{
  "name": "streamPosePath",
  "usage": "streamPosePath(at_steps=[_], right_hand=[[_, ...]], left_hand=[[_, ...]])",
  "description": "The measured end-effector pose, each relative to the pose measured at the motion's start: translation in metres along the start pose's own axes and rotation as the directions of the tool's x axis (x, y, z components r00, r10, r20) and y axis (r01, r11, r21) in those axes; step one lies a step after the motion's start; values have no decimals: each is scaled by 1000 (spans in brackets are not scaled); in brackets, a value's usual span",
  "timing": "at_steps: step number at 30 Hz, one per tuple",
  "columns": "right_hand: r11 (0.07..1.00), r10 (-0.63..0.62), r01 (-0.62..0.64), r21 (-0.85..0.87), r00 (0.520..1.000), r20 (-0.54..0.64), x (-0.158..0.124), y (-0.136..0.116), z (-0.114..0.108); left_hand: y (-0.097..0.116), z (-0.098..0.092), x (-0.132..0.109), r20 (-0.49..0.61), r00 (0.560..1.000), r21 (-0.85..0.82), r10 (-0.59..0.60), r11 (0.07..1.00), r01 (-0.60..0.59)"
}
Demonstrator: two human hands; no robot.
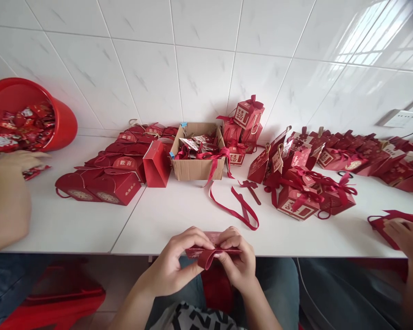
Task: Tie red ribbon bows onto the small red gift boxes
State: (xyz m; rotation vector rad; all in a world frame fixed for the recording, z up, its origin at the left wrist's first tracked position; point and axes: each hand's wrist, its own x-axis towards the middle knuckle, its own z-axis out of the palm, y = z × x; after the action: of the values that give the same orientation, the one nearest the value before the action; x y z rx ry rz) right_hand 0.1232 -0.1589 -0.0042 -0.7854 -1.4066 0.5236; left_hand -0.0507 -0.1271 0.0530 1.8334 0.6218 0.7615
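Both my hands hold a red gift box (210, 237) at the table's front edge, close to my lap. My left hand (182, 256) pinches its top on the left, thumb beneath a looped red strap (206, 259). Opposite it, my right hand (237, 256) grips the right side of the same top, thumb and fingers pressed together near the strap. Much of the box is hidden by my fingers. Beyond my hands lie a loose red ribbon (232, 213) and a small red flower-ended strip (251, 190).
A cardboard box (198, 168) holds tags and ribbons. Red gift boxes (113, 183) stand left, more (298, 204) right. A red bucket (64, 121) of wrapped sweets lies at far left. Co-workers' hands show at left (7, 183) and right (404, 236).
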Motion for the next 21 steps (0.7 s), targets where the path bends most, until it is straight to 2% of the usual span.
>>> streamPosePath(at_steps=[15,21], right_hand=[[999,-28,30,38,999,-42,-1,0,5],[1000,9,-8,16,997,-79,-3,0,5]], left_hand=[[-4,8,-7,-60,998,-122,28,992,-35],[-10,15,-9,-171,981,-102,-93,992,76]])
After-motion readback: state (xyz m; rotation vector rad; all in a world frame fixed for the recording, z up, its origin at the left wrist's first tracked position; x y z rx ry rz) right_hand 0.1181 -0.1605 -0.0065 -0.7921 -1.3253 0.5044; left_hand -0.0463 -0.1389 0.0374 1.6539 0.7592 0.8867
